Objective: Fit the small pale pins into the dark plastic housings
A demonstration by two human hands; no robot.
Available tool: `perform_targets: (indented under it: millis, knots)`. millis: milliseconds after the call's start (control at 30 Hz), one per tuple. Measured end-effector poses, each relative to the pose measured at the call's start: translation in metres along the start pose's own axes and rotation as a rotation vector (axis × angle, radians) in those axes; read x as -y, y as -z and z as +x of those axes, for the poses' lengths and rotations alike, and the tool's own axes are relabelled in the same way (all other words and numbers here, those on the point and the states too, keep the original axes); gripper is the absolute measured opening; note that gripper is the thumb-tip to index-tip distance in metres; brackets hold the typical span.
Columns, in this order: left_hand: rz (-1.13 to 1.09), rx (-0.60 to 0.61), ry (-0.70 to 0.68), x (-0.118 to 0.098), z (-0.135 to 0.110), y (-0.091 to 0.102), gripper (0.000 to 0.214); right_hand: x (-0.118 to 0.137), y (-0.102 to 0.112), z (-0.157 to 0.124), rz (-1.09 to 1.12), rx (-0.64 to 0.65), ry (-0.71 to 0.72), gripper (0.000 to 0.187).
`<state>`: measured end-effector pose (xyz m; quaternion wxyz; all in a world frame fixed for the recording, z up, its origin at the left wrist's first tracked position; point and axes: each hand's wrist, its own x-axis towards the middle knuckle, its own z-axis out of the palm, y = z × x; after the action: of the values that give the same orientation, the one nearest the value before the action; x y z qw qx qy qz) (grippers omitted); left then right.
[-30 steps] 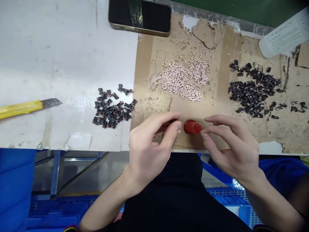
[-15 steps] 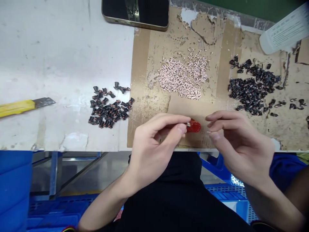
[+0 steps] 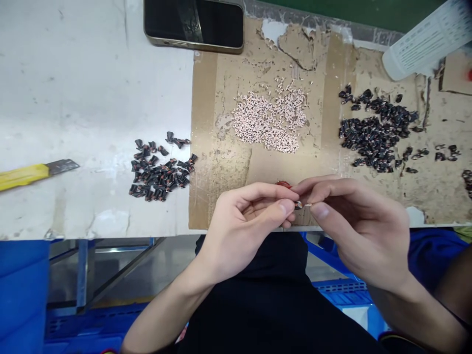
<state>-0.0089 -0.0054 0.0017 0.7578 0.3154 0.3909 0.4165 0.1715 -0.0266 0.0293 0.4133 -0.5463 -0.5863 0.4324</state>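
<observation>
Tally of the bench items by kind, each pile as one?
Black piles: 2
Pink pile: 1
Phone: 1
Utility knife: 1
White bottle: 1
Red cap: 1
Total: 7

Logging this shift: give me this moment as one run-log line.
left hand | right hand | both pinch small dark part | red object behind fingers
</observation>
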Motion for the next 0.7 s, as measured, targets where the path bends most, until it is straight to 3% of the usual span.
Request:
perform_targets:
  millis: [267,467,600,700]
  knots:
    - [0.073,0.018,0.016,-0.008,0.001,0.003,0.01,-0.006,0.01,0.004,-0.131,0.112,0.091,0.023]
    - [0.01,-0.024,0.064,-0.01,0.0,0.0,0.002,-0.007,0.002,0.003,-0.01,-0.024,0.055,0.025]
    - [-0.169,-0.075,0.138,-0.011,0.001,-0.008,0.026,-0.007,0.001,0.002,-0.037,-0.11,0.145,0.042]
    - [-0.293,-0.079,0.2,-0.01,0.001,-0.015,0.046,-0.006,0.001,0.0,-0.073,-0.147,0.166,0.035]
